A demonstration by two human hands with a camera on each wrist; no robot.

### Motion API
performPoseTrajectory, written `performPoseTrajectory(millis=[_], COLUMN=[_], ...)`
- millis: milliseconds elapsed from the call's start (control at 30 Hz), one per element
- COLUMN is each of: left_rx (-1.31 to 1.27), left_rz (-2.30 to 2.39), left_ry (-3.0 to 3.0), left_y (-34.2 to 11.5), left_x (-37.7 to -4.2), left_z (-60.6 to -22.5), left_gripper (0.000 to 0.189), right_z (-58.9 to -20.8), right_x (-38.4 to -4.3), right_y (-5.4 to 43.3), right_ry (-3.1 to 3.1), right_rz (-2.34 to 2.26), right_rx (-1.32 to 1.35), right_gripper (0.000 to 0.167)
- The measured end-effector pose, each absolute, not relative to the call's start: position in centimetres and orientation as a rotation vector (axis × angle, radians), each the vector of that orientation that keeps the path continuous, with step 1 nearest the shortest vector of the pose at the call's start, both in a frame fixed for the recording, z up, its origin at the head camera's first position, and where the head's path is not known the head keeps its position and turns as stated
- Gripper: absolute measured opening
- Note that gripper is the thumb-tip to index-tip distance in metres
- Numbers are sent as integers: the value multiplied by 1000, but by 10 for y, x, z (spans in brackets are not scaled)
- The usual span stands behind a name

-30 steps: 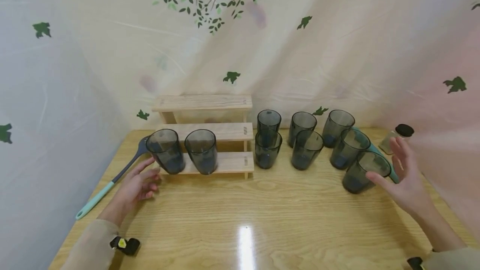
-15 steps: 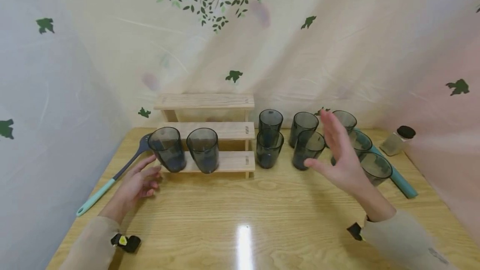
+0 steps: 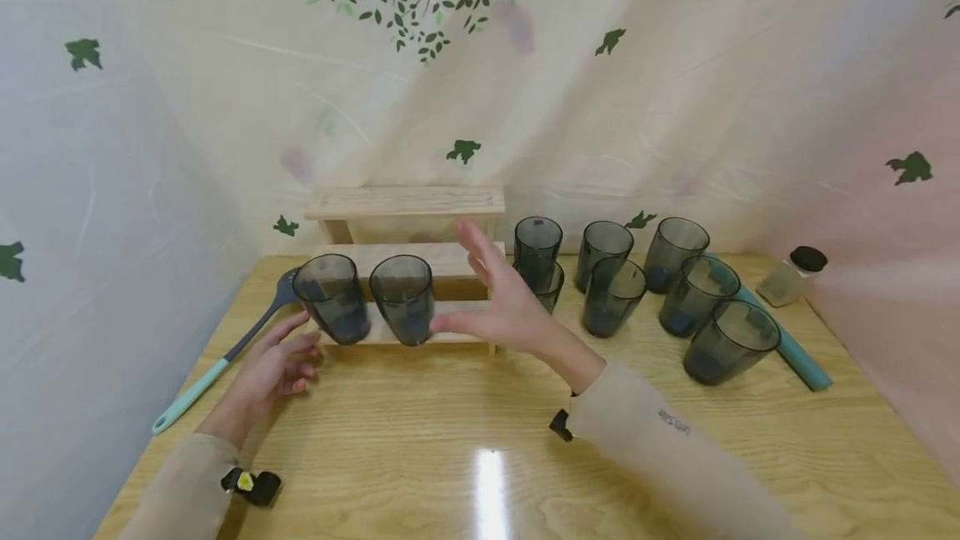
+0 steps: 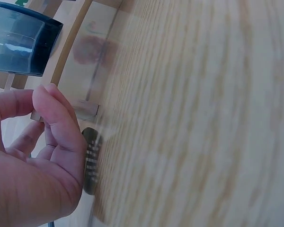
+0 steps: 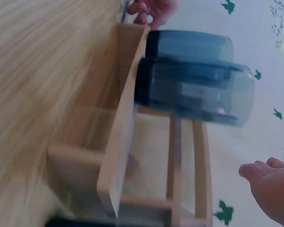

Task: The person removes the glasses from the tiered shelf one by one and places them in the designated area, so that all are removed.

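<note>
A three-step wooden rack [image 3: 405, 202] stands at the back of the table. Two smoky grey glasses stand on its lowest step: the left glass [image 3: 333, 298] and the right glass [image 3: 405, 298]. My left hand [image 3: 273, 369] pinches the left end of that step, seen also as a hand [image 4: 42, 161] with curled fingers in the left wrist view. My right hand [image 3: 510, 307], fingers spread and thumb apart, is held just right of the right glass with nothing in its grip. In the right wrist view, part of this hand [image 5: 274, 189] appears beside the rack's steps.
Several more grey glasses stand right of the rack, including a front glass [image 3: 729, 344]; my right hand partly covers one. A slotted turner [image 3: 225, 361] lies at the left. A teal cylinder [image 3: 802, 361] and a black-lidded jar [image 3: 791, 277] lie at the right.
My right hand has swept left from the rightmost glasses, past the other glasses, to beside the rack. The left hand stays at the rack's end; the glasses have not moved.
</note>
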State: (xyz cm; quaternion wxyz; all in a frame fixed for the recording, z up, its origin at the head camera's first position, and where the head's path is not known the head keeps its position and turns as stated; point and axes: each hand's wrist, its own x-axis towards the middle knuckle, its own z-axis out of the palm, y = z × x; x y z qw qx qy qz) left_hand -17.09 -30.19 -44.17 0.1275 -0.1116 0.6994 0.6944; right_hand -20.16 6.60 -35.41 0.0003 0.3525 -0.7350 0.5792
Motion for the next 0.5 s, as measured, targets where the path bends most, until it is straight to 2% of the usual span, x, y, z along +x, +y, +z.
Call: performPoseTrajectory(millis=[233, 500], left_rx=[-329, -335], left_rz=[2028, 2027], left_ry=[2038, 2040], left_y=[-301, -301], left_x=[-172, -172], left_z=[-440, -443], left_gripper=[70, 69], right_z=[-365, -377], right_x=[-205, -211], right_y=[21, 5], right_ry=[-2478, -2557], right_rz=[1745, 1727], right_rx=[1054, 912], right_gripper=[122, 115])
